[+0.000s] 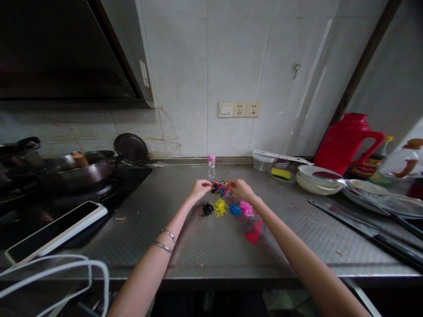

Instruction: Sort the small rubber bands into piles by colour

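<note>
A heap of mixed-colour small rubber bands (219, 188) lies on the metal counter between my two hands. At its left edge is my left hand (199, 189), thumb and fingertips pinched together; what they hold is too small to name. My right hand (242, 189) reaches the heap's right edge with curled fingers, their tips partly hidden. Sorted by colour, smaller piles lie in a row closer to me: black bands (207, 209), yellow bands (220, 207), blue bands (235, 209) and pink bands (246, 208). Beside my right forearm is a clear bag with red hearts (254, 232).
Behind the heap stands a small clear bottle with a pink cap (211, 166). Left are a pan (89, 169) on the stove and a white-edged device (57, 231). To the right are bowls (319, 180), a long knife (346, 220) and a red thermos jug (345, 143).
</note>
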A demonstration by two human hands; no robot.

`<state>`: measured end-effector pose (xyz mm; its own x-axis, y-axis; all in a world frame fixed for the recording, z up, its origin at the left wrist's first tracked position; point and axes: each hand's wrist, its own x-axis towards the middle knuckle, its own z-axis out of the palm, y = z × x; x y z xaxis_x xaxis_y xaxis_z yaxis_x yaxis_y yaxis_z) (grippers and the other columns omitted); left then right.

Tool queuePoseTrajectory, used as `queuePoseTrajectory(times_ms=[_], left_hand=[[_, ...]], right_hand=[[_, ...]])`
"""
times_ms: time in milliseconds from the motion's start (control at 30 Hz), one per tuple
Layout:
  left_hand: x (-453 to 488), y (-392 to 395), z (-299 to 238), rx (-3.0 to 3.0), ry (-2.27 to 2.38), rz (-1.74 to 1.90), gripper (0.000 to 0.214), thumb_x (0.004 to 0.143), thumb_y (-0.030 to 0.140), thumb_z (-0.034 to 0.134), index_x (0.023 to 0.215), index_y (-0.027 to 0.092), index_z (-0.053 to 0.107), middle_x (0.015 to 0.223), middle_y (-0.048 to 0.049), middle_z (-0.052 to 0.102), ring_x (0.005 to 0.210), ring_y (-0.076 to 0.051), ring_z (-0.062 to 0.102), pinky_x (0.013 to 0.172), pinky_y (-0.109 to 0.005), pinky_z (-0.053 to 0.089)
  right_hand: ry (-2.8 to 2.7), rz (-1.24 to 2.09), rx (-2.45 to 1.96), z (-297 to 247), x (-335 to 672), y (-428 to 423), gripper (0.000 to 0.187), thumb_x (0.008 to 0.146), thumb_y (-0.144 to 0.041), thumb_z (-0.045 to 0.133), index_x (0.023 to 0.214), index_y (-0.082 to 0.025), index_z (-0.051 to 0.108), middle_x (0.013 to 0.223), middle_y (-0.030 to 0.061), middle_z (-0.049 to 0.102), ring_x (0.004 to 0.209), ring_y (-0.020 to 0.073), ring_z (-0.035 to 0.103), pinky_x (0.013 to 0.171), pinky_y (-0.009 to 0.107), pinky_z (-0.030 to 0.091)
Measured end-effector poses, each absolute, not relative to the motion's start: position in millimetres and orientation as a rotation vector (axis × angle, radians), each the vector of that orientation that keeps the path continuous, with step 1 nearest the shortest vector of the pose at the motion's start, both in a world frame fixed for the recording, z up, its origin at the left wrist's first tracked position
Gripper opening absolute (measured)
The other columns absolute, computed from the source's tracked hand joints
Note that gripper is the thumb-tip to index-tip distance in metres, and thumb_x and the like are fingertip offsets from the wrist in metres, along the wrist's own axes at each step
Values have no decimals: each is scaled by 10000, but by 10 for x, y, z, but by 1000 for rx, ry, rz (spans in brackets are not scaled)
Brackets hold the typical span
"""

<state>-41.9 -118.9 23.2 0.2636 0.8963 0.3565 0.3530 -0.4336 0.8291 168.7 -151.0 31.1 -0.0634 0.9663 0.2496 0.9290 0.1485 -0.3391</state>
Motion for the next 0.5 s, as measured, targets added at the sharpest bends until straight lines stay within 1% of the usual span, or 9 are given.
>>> queuePoseTrajectory(times_ms=[267,400,500], left_hand=[[-417,-1194,224,1918,1136,1112,184,630,147,578,772,99,685,754,-80,675,710,-157,592,695,-277,448],[-413,-1195,212,1924,1121,1108,176,629,146,583,763,89,683,744,-83,674,701,-155,588,702,-280,446],[-402,-1199,205,1915,1125,1099,168,631,147,584,756,91,682,752,-85,675,699,-153,589,710,-285,447]], right_hand=[[-1988,163,-1715,361,1811,-1522,266,752,-239,512,980,-230,651,893,40,675,798,149,596,694,208,420],[-1977,189,-1620,393,1932,-1595,268,748,-254,518,974,-211,655,858,43,683,773,153,606,698,223,437],[-1946,212,-1578,402,2020,-1625,262,733,-225,530,958,-193,661,835,45,689,760,152,611,709,229,443]])
